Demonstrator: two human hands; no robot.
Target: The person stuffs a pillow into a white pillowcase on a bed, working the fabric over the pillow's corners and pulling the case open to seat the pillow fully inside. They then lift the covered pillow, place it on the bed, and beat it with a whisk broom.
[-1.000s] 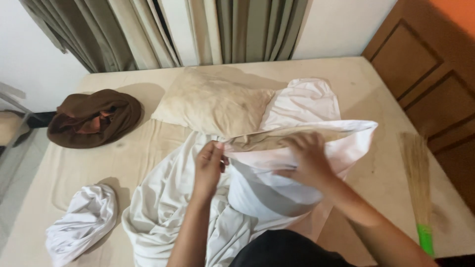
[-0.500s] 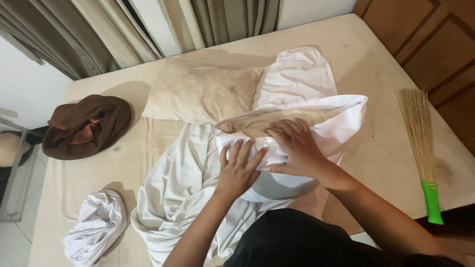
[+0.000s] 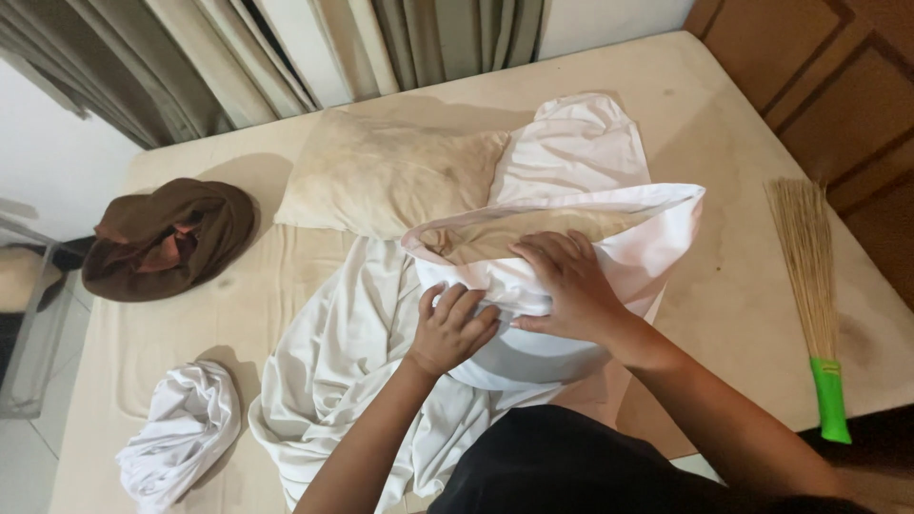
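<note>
Head view: both hands (image 3: 514,309) press white pillowcase (image 3: 609,238) mid-mattress (image 3: 724,124).

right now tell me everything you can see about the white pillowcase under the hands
The white pillowcase looks like thin, soft, wrinkled fabric. It lies on the mattress with its open mouth gaping to the left, showing a tan, stained pillow partly inside. Its lower part bulges rounded toward the person. The left hand and right hand press on its front edge. A second bare pillow lies beside it and a rumpled white sheet spreads under it.
</note>
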